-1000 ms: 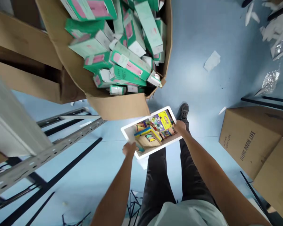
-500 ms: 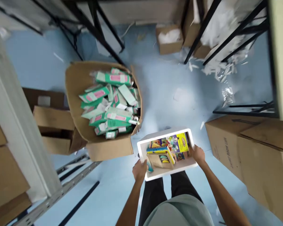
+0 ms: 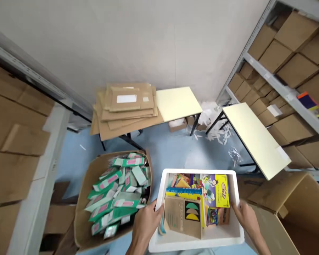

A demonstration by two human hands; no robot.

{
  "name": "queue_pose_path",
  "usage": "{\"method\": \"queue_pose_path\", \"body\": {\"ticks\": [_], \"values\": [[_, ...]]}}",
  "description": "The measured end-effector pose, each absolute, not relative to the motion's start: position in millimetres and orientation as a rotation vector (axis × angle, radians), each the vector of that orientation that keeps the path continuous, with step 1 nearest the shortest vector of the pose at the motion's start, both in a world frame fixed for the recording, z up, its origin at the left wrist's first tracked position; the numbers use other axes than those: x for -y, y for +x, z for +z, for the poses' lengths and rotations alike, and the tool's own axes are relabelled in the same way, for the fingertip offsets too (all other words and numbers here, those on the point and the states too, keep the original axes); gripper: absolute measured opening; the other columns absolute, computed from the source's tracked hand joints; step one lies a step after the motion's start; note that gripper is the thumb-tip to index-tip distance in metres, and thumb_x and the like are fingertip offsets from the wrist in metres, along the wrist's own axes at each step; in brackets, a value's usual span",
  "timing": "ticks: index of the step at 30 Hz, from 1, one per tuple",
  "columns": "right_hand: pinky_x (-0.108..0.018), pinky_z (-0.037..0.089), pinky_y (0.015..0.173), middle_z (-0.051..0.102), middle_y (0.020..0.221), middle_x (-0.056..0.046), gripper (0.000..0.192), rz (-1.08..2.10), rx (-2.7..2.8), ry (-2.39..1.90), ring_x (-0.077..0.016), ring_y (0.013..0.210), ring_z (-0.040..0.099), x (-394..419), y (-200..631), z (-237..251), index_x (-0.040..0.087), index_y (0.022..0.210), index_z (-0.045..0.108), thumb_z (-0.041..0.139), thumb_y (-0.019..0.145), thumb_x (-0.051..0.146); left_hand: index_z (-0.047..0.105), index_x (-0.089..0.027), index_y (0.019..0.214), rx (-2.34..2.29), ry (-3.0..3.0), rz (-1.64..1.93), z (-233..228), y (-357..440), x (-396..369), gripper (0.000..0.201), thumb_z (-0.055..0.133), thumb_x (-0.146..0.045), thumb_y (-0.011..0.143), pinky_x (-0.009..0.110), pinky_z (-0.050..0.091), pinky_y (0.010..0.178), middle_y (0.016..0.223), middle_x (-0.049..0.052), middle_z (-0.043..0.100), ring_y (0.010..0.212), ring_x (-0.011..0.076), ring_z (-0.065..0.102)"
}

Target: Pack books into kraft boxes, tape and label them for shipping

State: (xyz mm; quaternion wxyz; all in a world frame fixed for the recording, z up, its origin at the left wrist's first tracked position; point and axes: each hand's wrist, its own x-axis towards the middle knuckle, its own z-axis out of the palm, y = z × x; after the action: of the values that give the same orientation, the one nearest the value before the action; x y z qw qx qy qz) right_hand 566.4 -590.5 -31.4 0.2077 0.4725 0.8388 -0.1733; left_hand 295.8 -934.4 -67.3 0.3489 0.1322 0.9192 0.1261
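Observation:
I hold a white foam box in front of me, one hand on each side. My left hand grips its left wall and my right hand grips its right wall. Inside lie colourful children's books: a brown one with green and yellow shapes, a yellow and purple one, and others beneath. Left of the box stands an open cardboard carton heaped with green and pink packets.
Two cream folding tables stand ahead, one beside a stack of flattened cardboard, the other to the right. Shelves of cardboard boxes line the right; more boxes at left. An open carton sits at lower right.
The view has swung up from the floor to the wall and tables. The white box has risen with both hands on it and now sits level, close to me.

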Motion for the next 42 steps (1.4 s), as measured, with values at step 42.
{"method": "queue_pose_path", "body": {"ticks": [42], "values": [[-0.032, 0.054, 0.090, 0.082, 0.121, -0.027, 0.050, -0.146, -2.555, 0.743, -0.0325, 0.115, 0.081, 229, -293, 2, 0.007, 0.129, 0.077, 0.045, 0.117, 0.044, 0.085, -0.015, 0.117, -2.610, -0.173, 0.314, -13, -374, 604, 0.042, 0.055, -0.043, 0.106, 0.033, 0.051, 0.079, 0.113, 0.018, 0.085, 0.105, 0.0323, 0.080]]}}
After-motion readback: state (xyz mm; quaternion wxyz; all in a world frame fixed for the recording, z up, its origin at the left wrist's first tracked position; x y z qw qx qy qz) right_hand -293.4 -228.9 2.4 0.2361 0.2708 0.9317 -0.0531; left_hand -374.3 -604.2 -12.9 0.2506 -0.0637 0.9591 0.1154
